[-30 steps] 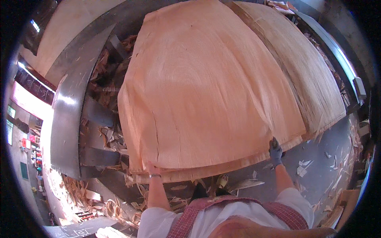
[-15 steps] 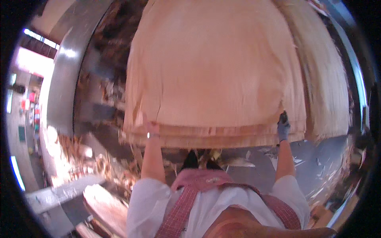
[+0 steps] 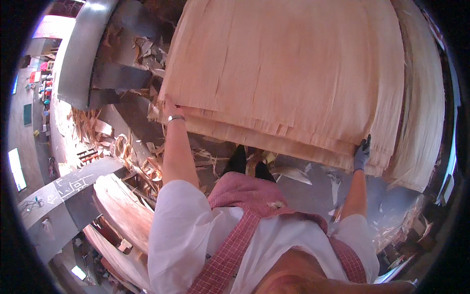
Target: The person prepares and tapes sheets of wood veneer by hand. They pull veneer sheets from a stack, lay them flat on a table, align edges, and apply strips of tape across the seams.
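Fingers of the bare left hand (image 3: 171, 108) and the gloved right hand (image 3: 362, 154) look narrowed on the near margin of the top wood sheet (image 3: 293, 63), the left at its near left corner and the right just short of its near right one, a wide spacing probably meant to keep such thin, broad stuff from sagging. It lies over the lower sheets (image 3: 235, 130), whose near edge juts toward the person; a neighbouring stack (image 3: 423, 98) crowds the right edge, while scrap-strewn floor (image 3: 318, 188) leaves room off the near edge.
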Demonstrator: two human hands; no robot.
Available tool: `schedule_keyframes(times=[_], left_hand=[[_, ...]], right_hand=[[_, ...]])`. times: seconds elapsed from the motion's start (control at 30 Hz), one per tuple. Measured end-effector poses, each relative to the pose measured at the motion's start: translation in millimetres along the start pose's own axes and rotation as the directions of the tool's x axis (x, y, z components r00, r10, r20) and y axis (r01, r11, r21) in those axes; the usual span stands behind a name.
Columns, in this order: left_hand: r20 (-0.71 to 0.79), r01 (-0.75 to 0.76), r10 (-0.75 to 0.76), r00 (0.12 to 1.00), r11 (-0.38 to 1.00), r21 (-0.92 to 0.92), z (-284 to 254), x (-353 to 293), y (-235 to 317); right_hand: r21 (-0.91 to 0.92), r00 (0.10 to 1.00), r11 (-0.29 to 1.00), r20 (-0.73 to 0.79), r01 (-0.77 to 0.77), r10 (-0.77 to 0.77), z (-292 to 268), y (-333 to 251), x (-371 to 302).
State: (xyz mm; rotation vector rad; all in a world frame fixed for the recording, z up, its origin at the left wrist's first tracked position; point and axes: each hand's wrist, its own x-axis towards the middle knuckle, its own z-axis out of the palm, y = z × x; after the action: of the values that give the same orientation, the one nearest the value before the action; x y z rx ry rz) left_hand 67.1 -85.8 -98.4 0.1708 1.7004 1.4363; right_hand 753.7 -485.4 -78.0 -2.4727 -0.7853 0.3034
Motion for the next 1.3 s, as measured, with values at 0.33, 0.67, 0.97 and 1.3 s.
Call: schedule_keyframes(times=[0.33,0.67,0.97,1.3], left_hand=[[-0.113,0.069,-0.01,0.994,0.843,0.533,-43.7,98.9,-14.4],[0.362,0.059,-0.427,0.829,0.71,0.701,-79.4,172.5,-7.4],[0.576,-0.528,-0.121,0.809,0.281,0.801,-79.5,148.7,6.4],[0.456,-0.348,-0.263,0.85,0.368,0.862,-69.0,139.4,20.9]], right_hand=[[0.211,1.0,0.977,0.004,-0.012,0.012,16.4,29.6,-32.9],[-0.314,0.976,0.933,-0.068,0.177,-0.208,23.2,44.3,-35.4],[-0.043,0.956,0.963,-0.137,-0.268,0.26,22.0,-9.9,-52.2],[-0.134,0.923,0.974,-0.366,-0.181,0.121,35.1,-10.0,-71.5]])
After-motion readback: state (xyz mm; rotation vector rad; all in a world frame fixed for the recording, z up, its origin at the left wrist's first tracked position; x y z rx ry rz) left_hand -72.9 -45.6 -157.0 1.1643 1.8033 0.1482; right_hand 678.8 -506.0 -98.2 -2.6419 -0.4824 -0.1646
